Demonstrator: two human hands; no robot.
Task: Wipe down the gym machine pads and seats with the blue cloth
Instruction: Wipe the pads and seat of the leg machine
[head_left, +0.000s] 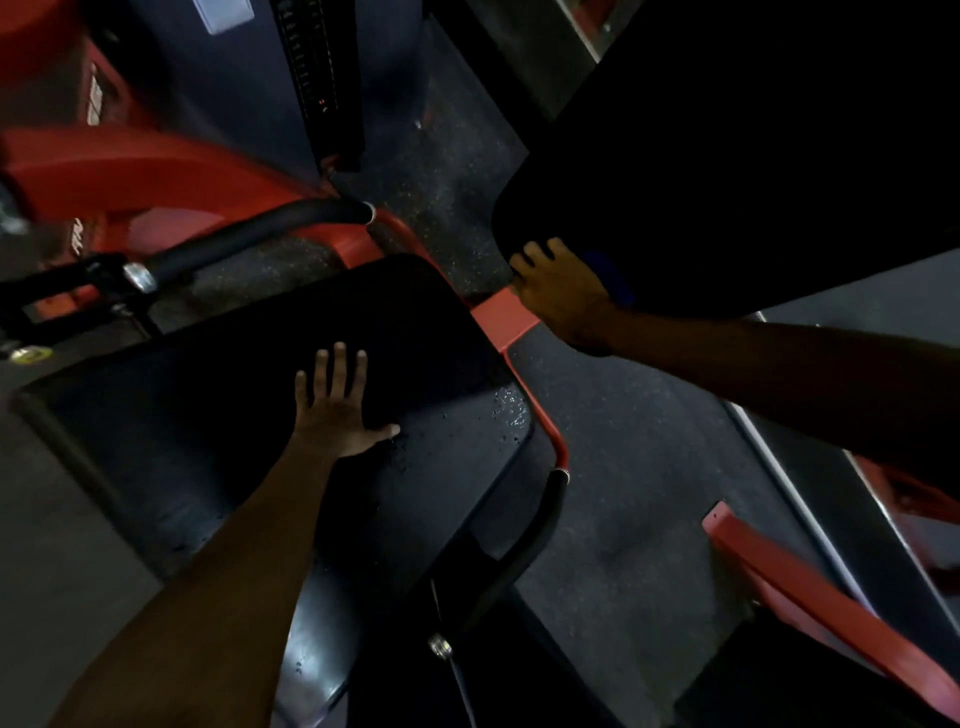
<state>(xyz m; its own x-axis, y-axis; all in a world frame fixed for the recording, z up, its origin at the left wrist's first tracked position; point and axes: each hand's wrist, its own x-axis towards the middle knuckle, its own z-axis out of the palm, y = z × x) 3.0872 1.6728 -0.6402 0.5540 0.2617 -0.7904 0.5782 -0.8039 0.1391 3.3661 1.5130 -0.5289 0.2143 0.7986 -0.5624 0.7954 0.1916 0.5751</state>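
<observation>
Black vinyl seat pad sits nearest, w/ my left hand flat on it, fingers straight & spread, thumb out, gripping nothing, just bracing. Wet droplets bead on the seat's right corner, so I'd judge that pad isn't wiped dry yet. Past the red frame bar, my right hand is at the lower corner of the back pad, w/ the blue cloth peeking out beside the palm. Fingers are bent, but I can't tell if they clamp the cloth or only press it. Step in hand, prob: wiping the back pad's bottom edge. Next needs a sweep up & across, staying inside its rounded edge. Open floor btwn the pads gives arm room; the side handle crowds the seat's right edge.
</observation>
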